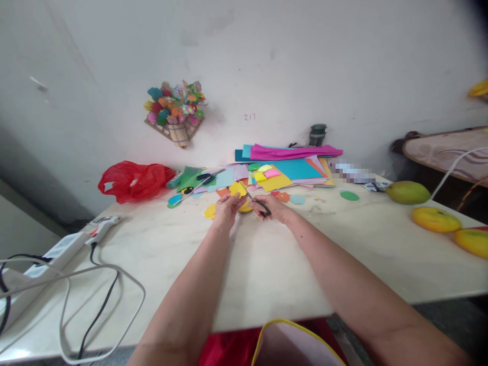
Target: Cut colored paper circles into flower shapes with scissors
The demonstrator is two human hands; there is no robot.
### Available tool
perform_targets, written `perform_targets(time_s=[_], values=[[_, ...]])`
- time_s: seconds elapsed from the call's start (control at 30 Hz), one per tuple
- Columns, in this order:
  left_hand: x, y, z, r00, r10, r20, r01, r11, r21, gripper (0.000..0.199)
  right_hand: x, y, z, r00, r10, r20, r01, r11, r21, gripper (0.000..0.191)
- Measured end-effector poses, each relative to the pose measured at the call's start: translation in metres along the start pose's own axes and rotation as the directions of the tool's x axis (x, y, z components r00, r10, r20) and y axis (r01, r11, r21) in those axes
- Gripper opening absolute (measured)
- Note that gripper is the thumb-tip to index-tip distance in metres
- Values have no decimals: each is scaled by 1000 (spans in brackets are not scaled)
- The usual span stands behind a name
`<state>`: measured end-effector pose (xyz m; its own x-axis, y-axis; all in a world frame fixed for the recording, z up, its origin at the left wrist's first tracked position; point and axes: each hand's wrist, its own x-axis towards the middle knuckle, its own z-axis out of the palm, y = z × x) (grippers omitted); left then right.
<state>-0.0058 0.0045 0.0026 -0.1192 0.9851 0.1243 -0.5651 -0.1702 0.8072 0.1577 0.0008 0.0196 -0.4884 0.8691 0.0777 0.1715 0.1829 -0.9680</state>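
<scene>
My left hand [227, 207] pinches a yellow flower-shaped paper [238, 189] above the middle of the table. Just to its right, my right hand [273, 208] is closed round the black handles of a pair of scissors [262, 206], whose blades point up and left beside the yellow paper. More yellow pieces lie beneath and to the left of my hands, one of them a cutout [209, 211]. Red and orange flower cutouts [280, 196] and a light blue cutout [297, 199] lie right of my right hand.
Stacked coloured sheets [301, 170] lie at the back, with a second pair of scissors [206, 178] left of them. A red plastic bag [135, 182] sits back left. Power strips [57, 251] and cables run down the left; mangoes [407, 192] line the right. Paper flowers [177, 109] hang on the wall.
</scene>
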Motion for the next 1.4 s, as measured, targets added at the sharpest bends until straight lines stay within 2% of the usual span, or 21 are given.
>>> perform_targets(time_s=[0.43, 0.6, 0.9, 1.4], values=[[0, 2, -1, 996, -85, -20, 86, 996, 26, 14, -1, -3, 0, 999, 39, -20, -40, 999, -33, 25], [-2, 4, 0, 998, -56, 8, 56, 997, 47, 21, 2, 3, 0, 999, 40, 24, -40, 999, -5, 22], [-1, 1, -2, 997, -30, 68, 27, 999, 33, 19, 4, 5, -2, 999, 0, 35, 0, 1000, -4, 24], [-4, 4, 2, 999, -28, 39, 27, 999, 24, 18, 2, 1, -3, 998, 7, 58, -7, 1000, -2, 25]])
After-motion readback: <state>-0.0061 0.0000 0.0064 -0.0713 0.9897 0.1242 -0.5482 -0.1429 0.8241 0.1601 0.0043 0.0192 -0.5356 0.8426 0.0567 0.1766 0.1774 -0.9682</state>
